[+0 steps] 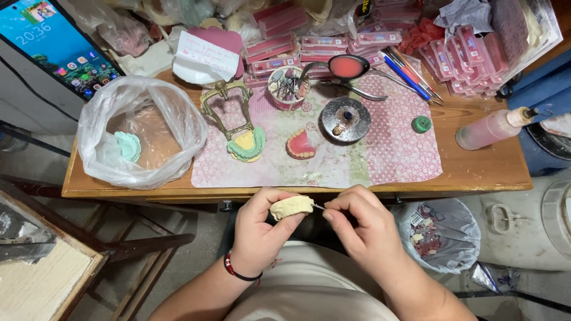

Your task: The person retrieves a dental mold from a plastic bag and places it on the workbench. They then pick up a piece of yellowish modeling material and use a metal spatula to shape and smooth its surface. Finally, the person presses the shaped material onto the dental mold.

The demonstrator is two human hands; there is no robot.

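Plaster dental cast [291, 207], judged rigid, brittle and light, sat pinched at its sides in left hand [257, 229]; right hand [355, 223] gripped a thin metal tool [319, 206] at its edge.

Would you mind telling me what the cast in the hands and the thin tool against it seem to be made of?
The cast, held by the left hand, looks like dental plaster: pale cream, matte, chalky. The tool, pinched in the right hand, seems metal: a thin grey tip with a slight glint, though it is too small to be sure.
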